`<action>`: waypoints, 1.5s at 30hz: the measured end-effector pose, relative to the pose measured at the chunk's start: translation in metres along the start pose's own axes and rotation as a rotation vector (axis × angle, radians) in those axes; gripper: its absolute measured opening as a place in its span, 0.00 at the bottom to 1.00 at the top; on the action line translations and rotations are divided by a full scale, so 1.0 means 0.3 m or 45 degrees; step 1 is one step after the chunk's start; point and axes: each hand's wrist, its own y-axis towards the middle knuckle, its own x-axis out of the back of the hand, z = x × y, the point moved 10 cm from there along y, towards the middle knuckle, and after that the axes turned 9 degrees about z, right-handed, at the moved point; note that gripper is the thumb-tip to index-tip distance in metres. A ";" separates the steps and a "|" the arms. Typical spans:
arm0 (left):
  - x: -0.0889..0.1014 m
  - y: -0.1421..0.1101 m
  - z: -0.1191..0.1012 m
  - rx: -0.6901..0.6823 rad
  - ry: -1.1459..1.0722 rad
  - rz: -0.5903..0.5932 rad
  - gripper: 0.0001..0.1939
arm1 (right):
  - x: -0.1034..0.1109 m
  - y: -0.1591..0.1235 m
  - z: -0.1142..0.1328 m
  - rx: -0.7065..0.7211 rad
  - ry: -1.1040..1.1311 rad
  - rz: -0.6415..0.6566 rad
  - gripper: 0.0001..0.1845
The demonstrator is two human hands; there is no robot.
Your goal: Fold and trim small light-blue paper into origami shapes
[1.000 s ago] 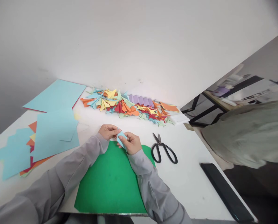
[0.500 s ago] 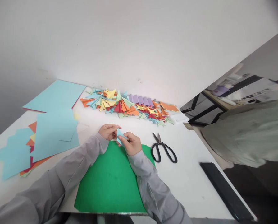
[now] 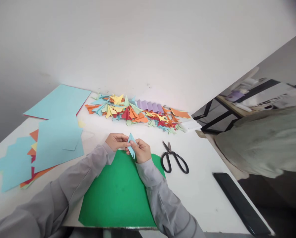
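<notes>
Both hands pinch a small blue fold (image 3: pixel 131 145) above the far edge of the green sheet (image 3: pixel 118 191): the left hand (image 3: pixel 116 142) grips its left side, the right hand (image 3: pixel 142 151) its right, apparently pressing a crease. Scissors (image 3: pixel 174 158) lie just right.

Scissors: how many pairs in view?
1. The black scissors lie on the white table, just right of the green sheet and of the right hand, blades pointing away. More could be hidden under the paper piles.
</notes>
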 end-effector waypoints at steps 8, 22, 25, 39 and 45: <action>0.045 0.005 0.028 0.113 -0.048 -0.168 0.21 | 0.048 0.011 0.026 0.096 -0.271 -0.065 0.20; 0.045 0.004 0.063 0.259 -0.053 -0.130 0.16 | 0.054 0.027 0.031 0.047 -0.126 -0.059 0.14; 0.037 -0.001 0.056 0.277 -0.035 -0.126 0.14 | 0.043 0.024 0.034 0.036 -0.135 -0.025 0.13; -0.021 -0.006 0.051 0.195 0.113 0.056 0.15 | 0.087 0.020 0.018 0.053 -0.139 -0.138 0.11; -0.016 -0.004 0.060 0.222 0.108 0.041 0.20 | 0.103 0.038 -0.036 0.004 0.075 -0.138 0.12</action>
